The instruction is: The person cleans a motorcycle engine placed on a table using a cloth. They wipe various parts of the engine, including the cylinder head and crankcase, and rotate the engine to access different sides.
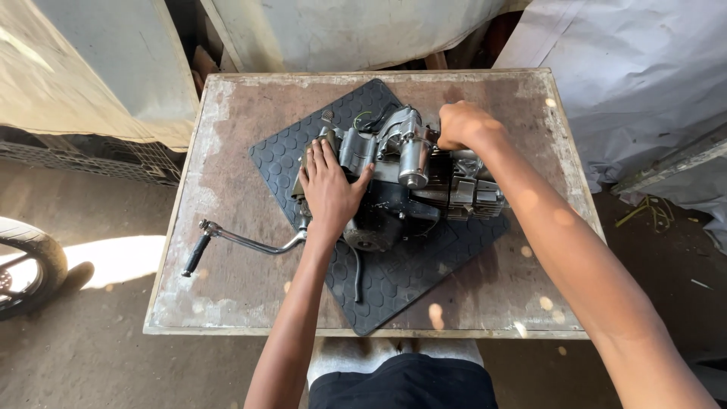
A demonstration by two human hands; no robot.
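— Left hand (327, 185)?
— Spread flat, palm down on the nine o'clock end of the small motorcycle engine (405, 182); likely bracing the casing against shifting.

— Right hand (458, 125)?
— Curled into a fist at the engine's one o'clock corner, closed over something on top; cannot tell what sits inside the grip.

— Engine's place?
— Centred on the worn wooden table (227, 288), resting on a black rubber mat (394, 291) turned diamond-wise. Probably there for grip and to spare the tabletop.

— Anything sticking out?
— Kick-start lever (227, 242), reaching from the engine toward eight o'clock, black grip lying on bare wood just inside the table's edge.

— Open room?
— Bare wood at seven and five o'clock, and a strip at twelve. Mat corner at six o'clock nearly touching the near edge. Pale tarpaulin (628, 68) crowding two o'clock; a tyre (26, 261) on the ground off at nine.
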